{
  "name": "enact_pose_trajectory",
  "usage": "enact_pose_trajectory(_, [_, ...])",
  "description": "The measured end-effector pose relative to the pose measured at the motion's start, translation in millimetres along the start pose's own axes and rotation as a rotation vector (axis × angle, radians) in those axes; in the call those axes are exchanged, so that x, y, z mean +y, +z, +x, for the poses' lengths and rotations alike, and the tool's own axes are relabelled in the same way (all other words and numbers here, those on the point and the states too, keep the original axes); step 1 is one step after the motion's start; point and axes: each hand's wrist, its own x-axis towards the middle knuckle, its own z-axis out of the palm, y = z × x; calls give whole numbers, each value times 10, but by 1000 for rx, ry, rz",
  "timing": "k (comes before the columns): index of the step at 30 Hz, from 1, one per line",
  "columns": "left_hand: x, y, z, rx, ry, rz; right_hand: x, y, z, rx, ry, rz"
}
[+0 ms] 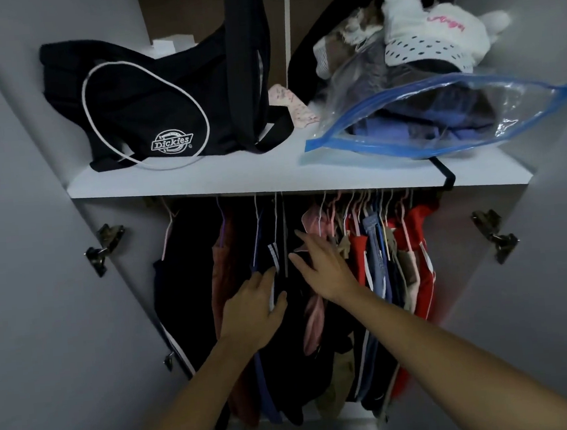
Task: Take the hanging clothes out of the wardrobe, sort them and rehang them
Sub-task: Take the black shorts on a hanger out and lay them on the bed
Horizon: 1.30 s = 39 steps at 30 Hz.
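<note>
Several garments hang on thin hangers under the white shelf (203, 179). A black jacket (185, 285) is at the left, then a rust one (223, 271), dark navy pieces (278, 249), a pink garment (317, 225), and red and blue clothes (415, 244) packed at the right. My left hand (254, 310) reaches into the dark navy clothes, its thumb and fingers around a fold with a white stripe. My right hand (324, 262) lies with straight fingers against the dark and pink garments, just right of the left hand. The rail is hidden behind the shelf edge.
On the shelf sit a black Dickies bag (149, 110), a clear blue-edged plastic bag of clothes (438, 115) and a white plush item (430, 30). Both wardrobe doors stand open, with hinges at left (105, 247) and right (493, 234).
</note>
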Motion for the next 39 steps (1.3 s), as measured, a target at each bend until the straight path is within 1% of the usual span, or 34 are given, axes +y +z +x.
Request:
enact_pose_trajectory(3, [89, 187, 137, -13, -66, -2, 124, 91, 301, -57, -28, 2])
enact_pose_trajectory(5, [137, 311, 233, -17, -87, -3, 157, 116, 476, -59, -32, 0])
enact_pose_trajectory(9, [206, 576, 421, 42, -81, 20, 292, 270, 839, -75, 5, 22])
enact_pose_trajectory(13, [193, 788, 579, 76, -84, 55, 369, 400, 1165, -15, 115, 61])
enact_pose_trajectory(16, [150, 878, 639, 112, -94, 50, 412, 446, 1336, 15, 133, 99])
enact_pose_trajectory(19, [90, 926, 657, 135, -89, 49, 492, 532, 1487, 1, 127, 85])
enact_pose_trajectory(22, [50, 923, 683, 127, -128, 72, 522, 615, 1584, -24, 122, 100])
enact_pose_trajectory(24, [39, 913, 700, 94, -156, 89, 519, 653, 1622, -26, 125, 128])
enact_pose_trajectory(26, [28, 902, 713, 97, -177, 115, 514, 673, 1645, -17, 125, 166])
enact_pose_trajectory(31, [-5, 848, 723, 127, -215, 133, 528, 704, 1637, 40, 96, 257])
enact_pose_trajectory(35, [-92, 814, 727, 112, -255, 81, 490, 679, 1577, 93, 63, 270])
enact_pose_trajectory(39, [-187, 738, 718, 206, -240, 12, 415, 669, 1513, 142, 40, 295])
